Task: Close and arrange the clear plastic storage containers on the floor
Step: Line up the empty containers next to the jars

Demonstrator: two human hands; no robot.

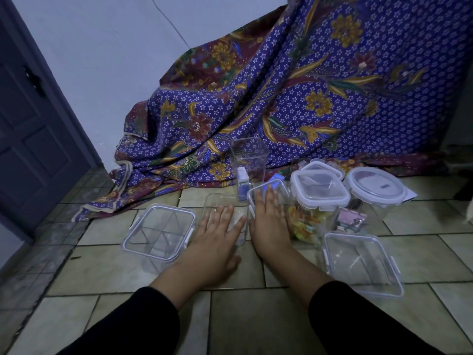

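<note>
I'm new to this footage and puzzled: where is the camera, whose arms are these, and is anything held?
No machine here: one camera on a person's head looks down at their own hands. The left hand rests flat on one clear container, the right hand on its neighbour; fingers straight, nothing gripped. Around them on the tiled floor stand more: a divided square container at left, a tall open container behind, a lidded container with colourful contents and a round lidded container at right. A patterned cloth is draped behind.
</note>
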